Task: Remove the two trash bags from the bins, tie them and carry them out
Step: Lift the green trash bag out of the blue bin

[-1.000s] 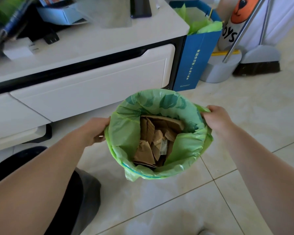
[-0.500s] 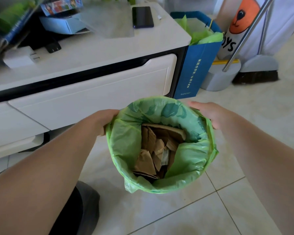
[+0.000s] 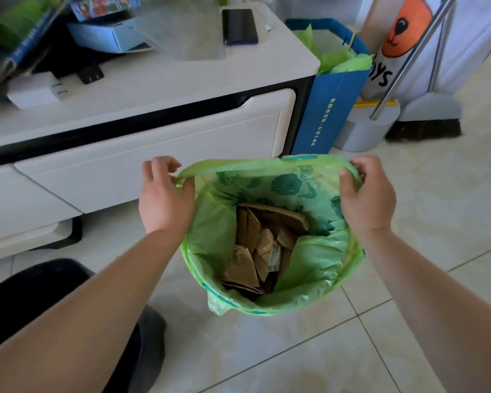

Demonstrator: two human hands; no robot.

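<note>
A green trash bag (image 3: 309,265) lines a round bin on the tiled floor, holding brown paper scraps (image 3: 261,245). The bin itself is hidden under the bag. My left hand (image 3: 165,199) pinches the bag's far rim at its left side, and my right hand (image 3: 366,194) grips the rim at its right side. Between them the far edge of the bag is pulled up into a taut band above the bin. The near rim still folds over the bin's edge. A second green bag (image 3: 340,61) sits in a blue paper bag (image 3: 323,114) beside the cabinet.
A white low cabinet (image 3: 153,143) with a drawer stands just behind the bin; a phone (image 3: 238,26), boxes and chargers lie on top. To the right are a grey dustpan (image 3: 363,129), a broom (image 3: 428,120) and a metal handle. My knee (image 3: 40,293) is at lower left.
Both hands moved from the bin's sides to the far rim and lifted that edge of the bag off the bin, stretching it upward. The camera has come closer.
</note>
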